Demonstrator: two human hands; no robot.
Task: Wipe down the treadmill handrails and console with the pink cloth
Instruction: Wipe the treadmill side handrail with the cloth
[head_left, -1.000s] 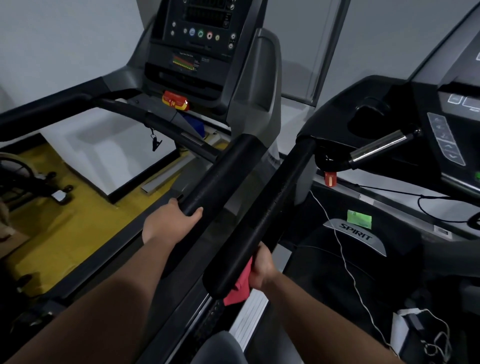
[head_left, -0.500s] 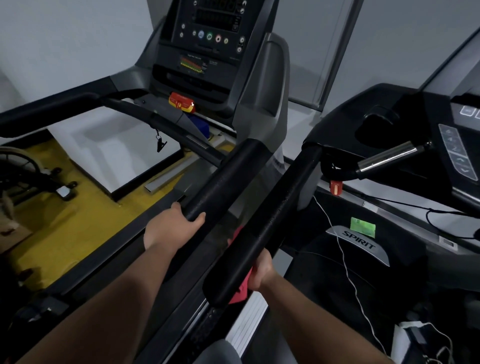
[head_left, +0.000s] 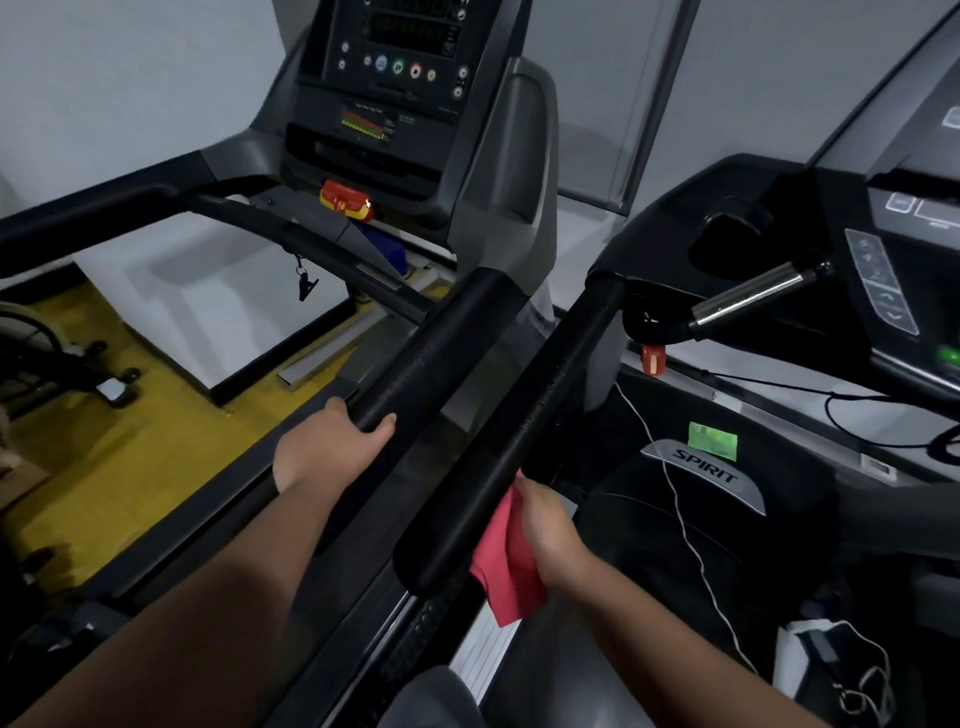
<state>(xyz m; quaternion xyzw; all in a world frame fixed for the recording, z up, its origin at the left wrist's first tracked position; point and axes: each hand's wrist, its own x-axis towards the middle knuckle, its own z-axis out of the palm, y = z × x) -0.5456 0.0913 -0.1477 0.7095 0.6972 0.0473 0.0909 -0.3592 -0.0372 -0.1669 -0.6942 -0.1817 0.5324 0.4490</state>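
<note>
From the head camera, two black rails run side by side, up and away. The left hand (head_left: 332, 447) grips the left rail (head_left: 431, 353) near its low end, and its fingers curl around the rail. The right hand (head_left: 550, 530) holds the pink cloth (head_left: 506, 566) against the right side of the right rail (head_left: 509, 436), near that rail's low end. The cloth sits between the hand and the rail. Its loose end hangs down below the hand. The fingertips of this hand go in behind the cloth and the rail, so they are hidden. The console (head_left: 400, 67) with round buttons stands far up at the top, well apart from both hands. A red and yellow clip (head_left: 345, 200) sits just under the console. On the right is a second treadmill with a SPIRIT label (head_left: 706, 467).
</note>
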